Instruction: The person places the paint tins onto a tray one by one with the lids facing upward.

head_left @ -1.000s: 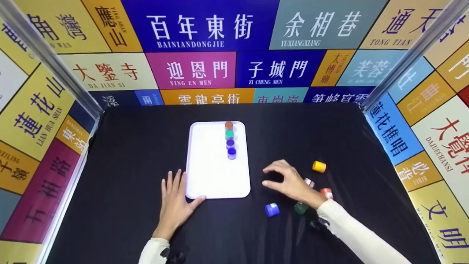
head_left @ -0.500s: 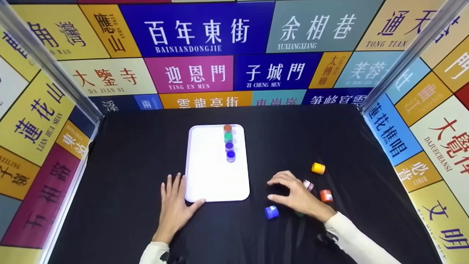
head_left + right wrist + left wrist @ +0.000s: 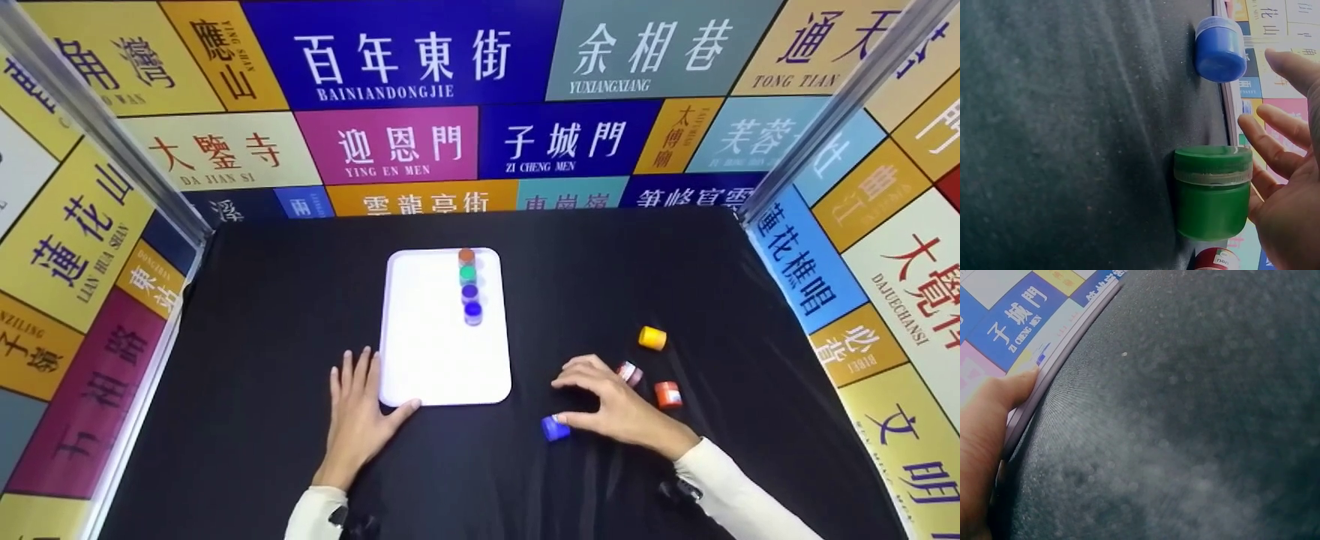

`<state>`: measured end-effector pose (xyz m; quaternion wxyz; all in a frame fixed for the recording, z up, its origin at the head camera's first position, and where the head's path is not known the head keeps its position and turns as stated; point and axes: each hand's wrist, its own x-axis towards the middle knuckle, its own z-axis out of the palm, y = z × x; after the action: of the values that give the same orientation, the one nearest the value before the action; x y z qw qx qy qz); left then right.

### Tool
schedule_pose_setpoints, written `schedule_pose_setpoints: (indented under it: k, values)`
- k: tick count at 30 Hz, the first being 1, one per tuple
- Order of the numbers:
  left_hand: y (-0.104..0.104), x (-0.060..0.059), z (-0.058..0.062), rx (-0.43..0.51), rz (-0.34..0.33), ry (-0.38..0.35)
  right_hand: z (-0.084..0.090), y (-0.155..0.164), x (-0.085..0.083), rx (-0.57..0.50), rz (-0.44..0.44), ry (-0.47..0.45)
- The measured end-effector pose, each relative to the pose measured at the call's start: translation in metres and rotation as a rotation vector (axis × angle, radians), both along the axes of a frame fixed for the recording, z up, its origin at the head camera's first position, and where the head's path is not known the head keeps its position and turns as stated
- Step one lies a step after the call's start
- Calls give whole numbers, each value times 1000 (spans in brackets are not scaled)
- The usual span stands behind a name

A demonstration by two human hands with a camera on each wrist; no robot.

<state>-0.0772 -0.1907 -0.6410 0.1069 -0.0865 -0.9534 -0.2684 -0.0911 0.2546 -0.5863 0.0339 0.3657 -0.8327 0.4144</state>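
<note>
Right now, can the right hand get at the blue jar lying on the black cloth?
Probably yes. The right hand is open just beside the blue jar, thumb almost at it, with only bare black cloth between. The green jar sits under the palm, not in the way.

Both my hands bare, no gloves, rings or watch. Left hand (image 3: 358, 416): white long sleeve (image 3: 315, 514) ending at the wrist, w/ a small black device strapped just below the cuff, prob. the wrist cam mount (image 3: 352, 520). Right hand (image 3: 619, 409): same white sleeve (image 3: 742, 499), snug, plain, no print, and a black clip/strap (image 3: 679, 491) on its underside near the cuff.
</note>
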Motion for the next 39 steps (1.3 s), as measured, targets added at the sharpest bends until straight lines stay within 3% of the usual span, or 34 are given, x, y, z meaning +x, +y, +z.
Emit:
schedule_pose_setpoints:
  k: [29, 34, 39]
  values:
    - [0, 0, -1, -5, 1, 4, -4, -8, 12, 215, 118, 46]
    - [0, 0, 0, -11, 2, -7, -2, -12, 11, 236, 98, 39]
    - [0, 1, 1, -11, 1, -18, -1, -20, 6, 180, 60, 29]
